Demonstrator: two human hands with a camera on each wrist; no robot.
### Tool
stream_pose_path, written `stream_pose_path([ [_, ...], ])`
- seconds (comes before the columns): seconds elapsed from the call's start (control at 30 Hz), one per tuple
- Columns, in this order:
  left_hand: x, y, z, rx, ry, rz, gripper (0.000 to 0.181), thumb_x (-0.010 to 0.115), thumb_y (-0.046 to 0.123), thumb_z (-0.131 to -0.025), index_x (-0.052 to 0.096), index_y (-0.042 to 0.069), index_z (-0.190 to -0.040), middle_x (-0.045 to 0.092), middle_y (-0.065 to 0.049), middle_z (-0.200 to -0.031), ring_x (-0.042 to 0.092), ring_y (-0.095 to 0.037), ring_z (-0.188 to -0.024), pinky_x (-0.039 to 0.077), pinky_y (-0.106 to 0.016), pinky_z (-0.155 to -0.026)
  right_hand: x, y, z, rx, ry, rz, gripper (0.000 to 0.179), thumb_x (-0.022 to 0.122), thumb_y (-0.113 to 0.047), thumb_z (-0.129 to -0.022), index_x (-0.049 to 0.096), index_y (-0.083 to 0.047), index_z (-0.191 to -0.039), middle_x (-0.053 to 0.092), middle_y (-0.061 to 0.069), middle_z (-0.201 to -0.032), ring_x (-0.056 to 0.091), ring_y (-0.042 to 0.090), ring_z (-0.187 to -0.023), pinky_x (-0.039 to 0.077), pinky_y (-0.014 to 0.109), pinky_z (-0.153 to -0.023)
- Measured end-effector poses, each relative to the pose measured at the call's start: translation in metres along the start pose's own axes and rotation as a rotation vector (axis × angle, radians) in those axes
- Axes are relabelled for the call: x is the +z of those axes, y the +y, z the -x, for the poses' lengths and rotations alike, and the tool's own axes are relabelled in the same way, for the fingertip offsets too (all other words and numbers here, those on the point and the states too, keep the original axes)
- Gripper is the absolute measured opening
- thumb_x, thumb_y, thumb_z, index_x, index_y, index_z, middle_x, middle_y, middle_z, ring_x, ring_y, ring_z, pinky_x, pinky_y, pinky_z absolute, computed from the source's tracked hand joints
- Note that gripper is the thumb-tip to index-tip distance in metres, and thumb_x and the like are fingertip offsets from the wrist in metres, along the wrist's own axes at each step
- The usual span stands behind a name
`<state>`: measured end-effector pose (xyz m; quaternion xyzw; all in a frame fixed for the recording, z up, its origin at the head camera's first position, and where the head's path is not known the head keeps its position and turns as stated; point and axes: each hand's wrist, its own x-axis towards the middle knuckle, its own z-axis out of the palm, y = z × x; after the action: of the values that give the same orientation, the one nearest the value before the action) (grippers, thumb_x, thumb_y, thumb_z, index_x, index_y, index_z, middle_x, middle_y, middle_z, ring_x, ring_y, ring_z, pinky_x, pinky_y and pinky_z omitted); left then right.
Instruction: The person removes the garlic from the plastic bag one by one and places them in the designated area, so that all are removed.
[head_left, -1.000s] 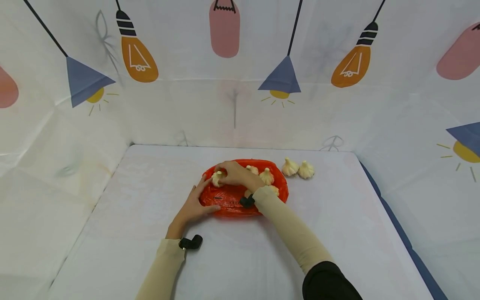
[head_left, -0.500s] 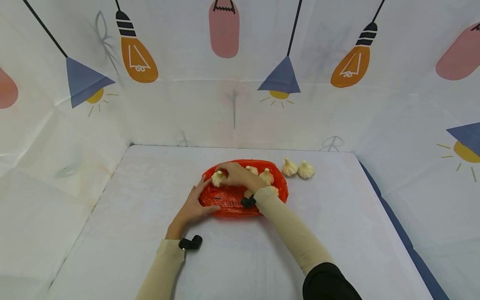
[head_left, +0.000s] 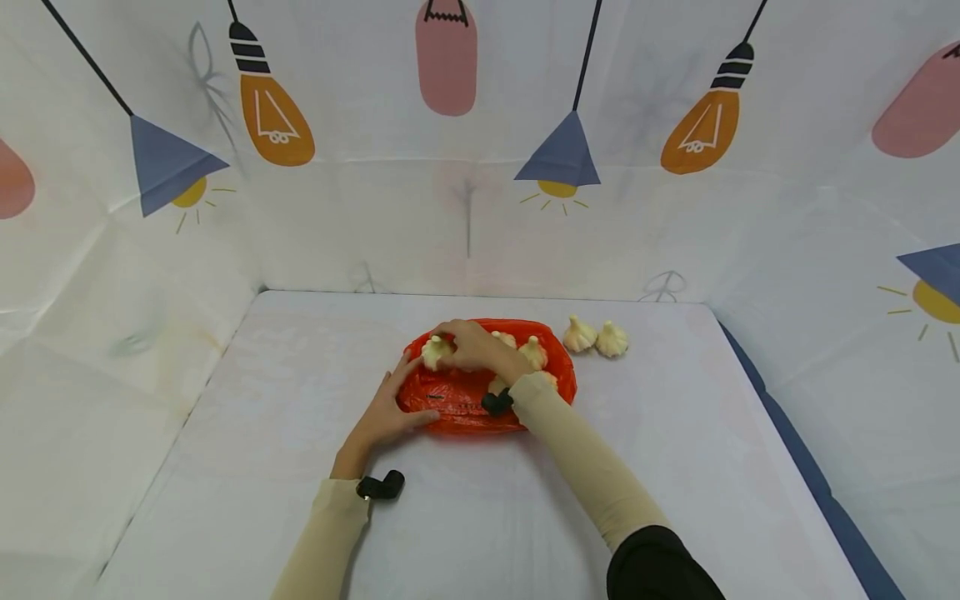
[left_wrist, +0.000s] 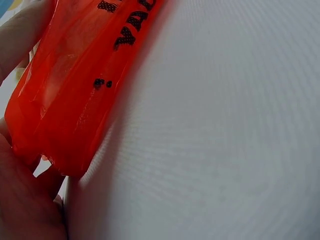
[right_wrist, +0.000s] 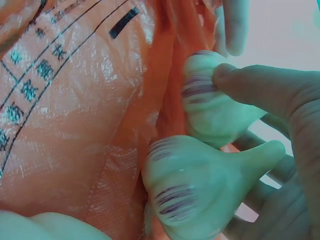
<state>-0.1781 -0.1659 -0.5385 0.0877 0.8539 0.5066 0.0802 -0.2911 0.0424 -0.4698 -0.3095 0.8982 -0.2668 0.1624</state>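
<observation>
A red printed plastic bag (head_left: 450, 410), spread into an oval with its rim turned up, lies on the table with several garlic bulbs (head_left: 534, 354) inside. At the bag's far left end, my right hand (head_left: 480, 347) holds one garlic bulb (head_left: 433, 352) between thumb and fingers. In the right wrist view my thumb presses on that bulb (right_wrist: 207, 115), and a second bulb (right_wrist: 185, 190) lies right beside it. My left hand (head_left: 386, 414) rests against the bag's left side, its fingers spread and thumb on the near rim. My right forearm partly covers the bag's right half.
Two more garlic bulbs (head_left: 596, 336) sit together on the white table (head_left: 300, 358), behind and right of the bag. Sheets printed with lamps and bulbs (head_left: 465, 200) surround the table at the back and sides.
My right hand and its garlic bulb have shifted very slightly toward the far side. The left hand and the bag stay where they were.
</observation>
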Motion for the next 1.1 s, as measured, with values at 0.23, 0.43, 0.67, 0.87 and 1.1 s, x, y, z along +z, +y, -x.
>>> stream_pose_path([
  [0.23,-0.001,0.0,0.0,0.023,0.004,-0.018,0.098,0.087,0.043,-0.08,0.035,0.026,-0.161,0.008,-0.003,-0.175,-0.002,-0.047,-0.158,0.006,-0.068,-0.126,-0.008,-0.004,0.004,-0.009,0.107,-0.06,0.053,0.078,-0.026,-0.093,0.06,-0.01,-0.14,0.062,0.009,-0.139,0.059,0.025,-0.125,0.051,0.041,-0.108],
  [0.43,0.0,0.0,0.0,0.007,0.008,-0.032,0.098,0.086,0.046,-0.081,0.035,0.025,-0.162,0.006,-0.001,-0.175,-0.003,-0.05,-0.157,0.007,-0.07,-0.124,-0.018,-0.008,0.007,-0.045,0.19,-0.099,0.055,0.078,-0.027,-0.092,0.06,-0.009,-0.14,0.063,0.01,-0.137,0.062,0.026,-0.123,0.055,0.038,-0.103],
  [0.67,0.007,0.002,0.002,0.047,0.077,0.006,0.091,0.086,0.044,-0.082,0.041,0.025,-0.159,0.011,0.004,-0.174,0.011,-0.036,-0.16,0.017,-0.065,-0.125,-0.034,-0.014,0.021,-0.048,0.269,-0.184,0.055,0.079,-0.026,-0.091,0.061,-0.009,-0.14,0.064,0.007,-0.136,0.062,0.025,-0.121,0.058,0.035,-0.095],
  [0.87,0.014,0.004,0.001,0.077,0.128,0.012,0.085,0.085,0.04,-0.084,0.045,0.023,-0.157,0.016,0.005,-0.173,0.016,-0.031,-0.16,0.02,-0.064,-0.125,-0.045,-0.011,0.033,-0.035,0.33,-0.217,0.056,0.081,-0.028,-0.09,0.061,-0.012,-0.141,0.062,0.005,-0.14,0.062,0.025,-0.123,0.056,0.042,-0.099],
  [1.1,0.018,0.005,-0.002,0.07,0.132,0.019,0.083,0.086,0.037,-0.084,0.047,0.02,-0.155,0.022,0.002,-0.172,0.017,-0.033,-0.159,0.02,-0.065,-0.124,-0.056,0.0,0.057,-0.011,0.396,-0.297,0.057,0.079,-0.03,-0.091,0.06,-0.016,-0.142,0.06,0.003,-0.144,0.062,0.029,-0.124,0.054,0.047,-0.101],
])
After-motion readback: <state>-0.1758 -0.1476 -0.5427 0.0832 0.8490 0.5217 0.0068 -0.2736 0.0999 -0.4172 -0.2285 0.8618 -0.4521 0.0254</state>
